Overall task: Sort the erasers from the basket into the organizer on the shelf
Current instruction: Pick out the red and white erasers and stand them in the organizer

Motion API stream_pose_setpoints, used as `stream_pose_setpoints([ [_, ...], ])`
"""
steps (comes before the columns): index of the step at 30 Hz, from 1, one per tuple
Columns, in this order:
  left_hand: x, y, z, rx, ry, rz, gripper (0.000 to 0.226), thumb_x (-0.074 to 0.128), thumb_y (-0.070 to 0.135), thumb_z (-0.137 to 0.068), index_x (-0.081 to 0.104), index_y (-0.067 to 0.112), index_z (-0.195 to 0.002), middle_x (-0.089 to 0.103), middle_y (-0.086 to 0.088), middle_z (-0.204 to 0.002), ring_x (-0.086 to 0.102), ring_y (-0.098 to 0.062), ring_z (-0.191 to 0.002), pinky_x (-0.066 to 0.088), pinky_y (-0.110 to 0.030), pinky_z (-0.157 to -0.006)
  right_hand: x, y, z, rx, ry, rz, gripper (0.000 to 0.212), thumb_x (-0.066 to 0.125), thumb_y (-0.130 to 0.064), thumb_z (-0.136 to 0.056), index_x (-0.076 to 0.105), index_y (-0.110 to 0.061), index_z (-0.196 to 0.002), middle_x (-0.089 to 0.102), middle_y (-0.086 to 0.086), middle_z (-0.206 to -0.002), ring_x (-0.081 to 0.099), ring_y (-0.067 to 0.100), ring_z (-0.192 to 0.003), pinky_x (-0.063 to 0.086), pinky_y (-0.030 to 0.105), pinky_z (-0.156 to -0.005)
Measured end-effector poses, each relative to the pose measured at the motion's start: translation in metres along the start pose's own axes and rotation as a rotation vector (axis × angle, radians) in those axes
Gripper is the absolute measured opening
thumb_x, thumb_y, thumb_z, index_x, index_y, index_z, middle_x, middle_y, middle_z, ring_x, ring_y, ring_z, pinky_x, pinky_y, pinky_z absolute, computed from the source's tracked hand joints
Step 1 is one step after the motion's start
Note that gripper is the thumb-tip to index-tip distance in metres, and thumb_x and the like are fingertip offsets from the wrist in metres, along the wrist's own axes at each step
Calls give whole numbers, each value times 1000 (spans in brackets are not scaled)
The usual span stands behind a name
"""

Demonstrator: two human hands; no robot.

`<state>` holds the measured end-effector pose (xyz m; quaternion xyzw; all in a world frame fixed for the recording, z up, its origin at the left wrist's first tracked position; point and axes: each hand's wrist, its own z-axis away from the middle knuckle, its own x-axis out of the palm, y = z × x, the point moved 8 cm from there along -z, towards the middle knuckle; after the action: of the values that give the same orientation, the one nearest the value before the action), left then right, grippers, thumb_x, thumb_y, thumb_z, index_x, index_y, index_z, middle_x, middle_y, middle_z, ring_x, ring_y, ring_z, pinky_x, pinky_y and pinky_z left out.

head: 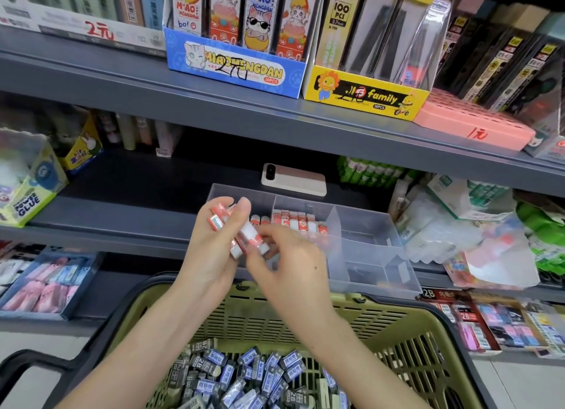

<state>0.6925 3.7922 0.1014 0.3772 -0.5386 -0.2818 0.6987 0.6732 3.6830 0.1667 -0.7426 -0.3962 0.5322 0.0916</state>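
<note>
Red-white erasers (pixel 250 239), long axes aslant, in grip of left hand (pixel 210 251), right hand (pixel 294 266)

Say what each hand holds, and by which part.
Left hand grips a bundle of red-and-white erasers around their sides; right hand pinches one of them at its lower end.

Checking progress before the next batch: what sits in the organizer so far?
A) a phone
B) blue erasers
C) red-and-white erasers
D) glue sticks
C: a row of red-and-white erasers stands in a back compartment of the organizer, the same kind the left hand holds; the blue erasers all lie in the basket.
</note>
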Motion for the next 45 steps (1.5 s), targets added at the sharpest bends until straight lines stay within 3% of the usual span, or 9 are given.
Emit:
stream_pose_setpoints([
  [5,6,-1,-2,-9,-60,-66,57,72,41,-68,53,10,-112,63,2,-78,62,-16,-75,55,-35,-73,-36,41,-4,172,61,-472,13,67,-15,-83,65,-27,-85,67,-9,-77,57,-2,-69,43,12,-64],
  [7,3,-4,-4,-63,-53,-9,48,73,35,-68,55,12,-106,61,6,-71,63,-12,-66,54,-28,-62,-59,66,-11,224,141,-485,5,67,-19,-84,68,-23,-83,70,-9,-80,62,-1,-75,44,11,-68],
  [14,-3,-11,-7,-181,-28,230,29,51,-4,-86,61,8,-109,58,-9,-93,66,-20,-69,54,-34,-65,-71,145,-62,404,117,15,33,74,-23,-77,63,-7,-103,61,-1,-75,57,16,-72,38,22,-65],
  [22,0,-8,-8,-161,-59,194,40,68,15,-70,58,8,-109,68,-7,-75,68,-17,-64,55,-27,-56,-26,146,-82,329,-103,478,26,69,-41,-77,68,-16,-84,70,6,-87,63,25,-87,45,27,-70],
  [29,3,-3,-6,-105,-63,55,48,72,24,-67,57,14,-112,70,-1,-76,67,-15,-63,49,-23,-45,-6,141,-75,118,-273,719,33,41,-37,-96,69,-22,-102,69,4,-100,62,24,-90,33,25,-62],
  [33,10,0,-4,-75,-117,-5,25,72,27,-66,67,15,-88,69,-2,-74,65,-12,-62,45,-20,-43,-18,121,-65,-7,-210,803,31,41,-24,-96,67,-26,-112,70,7,-99,57,30,-100,36,32,-87],
  [36,16,-2,-2,-70,-157,-59,27,69,29,-69,62,12,-89,69,-5,-76,64,-12,-64,43,-18,-43,-32,80,-52,-98,-8,417,22,52,-22,-93,72,-16,-100,72,4,-80,58,22,-80,39,32,-77],
  [39,26,-7,3,-82,-196,-85,39,68,32,-68,58,8,-97,68,-6,-78,63,-11,-62,41,-17,-42,-18,57,-39,78,-255,-257,20,56,-23,-93,68,-18,-108,68,-12,-85,54,-6,-73,39,9,-70],
  [45,53,-14,8,-77,-247,-112,28,57,32,-84,54,6,-94,68,-6,-69,63,-13,-56,42,-18,-39,-25,60,-25,233,-314,-701,12,64,-17,-85,69,-10,-95,69,-2,-86,58,6,-79,48,20,-76],
])
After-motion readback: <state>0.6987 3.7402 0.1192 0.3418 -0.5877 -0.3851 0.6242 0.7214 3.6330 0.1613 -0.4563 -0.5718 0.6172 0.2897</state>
